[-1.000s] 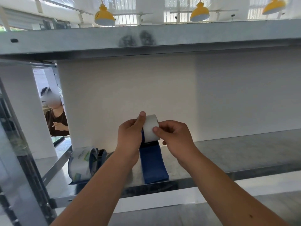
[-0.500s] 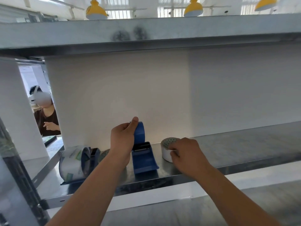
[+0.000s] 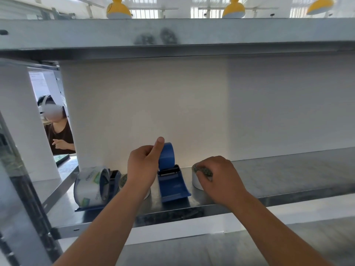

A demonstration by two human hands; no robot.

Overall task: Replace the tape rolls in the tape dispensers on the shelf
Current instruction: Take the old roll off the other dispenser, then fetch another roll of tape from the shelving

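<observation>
1. Tape dispenser [image 3: 172, 187], blue, stands near the front edge of the metal shelf [image 3: 288, 175] in the head view. Its curved foot points toward the camera and its round wheel rises at the back.
2. Left hand [image 3: 143, 168] grasps that raised round wheel from the left side. The fingers wrap behind it and the thumb stands straight up along its near face.
3. Right hand [image 3: 221, 179] is curled down over a white tape roll [image 3: 196, 183], gripping it from above. The roll lies flat on the shelf just to the right of the dispenser, and a greenish patterned top shows past the fingertips.
4. Second dispenser [image 3: 115, 174], also blue, stands toward the left end of the same shelf. It carries a large clear tape roll [image 3: 91, 187] with green print, upright on its edge.
5. Between the two dispensers a further roll [image 3: 124, 180] shows behind the left forearm. Most of it is hidden.
6. Behind everything a white back panel [image 3: 172, 102] closes the shelf. An upper shelf [image 3: 249, 31] of grey metal, marked with dark smudges, runs across the top.
7. Through the gap at the far left a person [image 3: 59, 135] in a dark top wears a white headset. Yellow lamps [image 3: 119, 9] hang above the upper shelf.
</observation>
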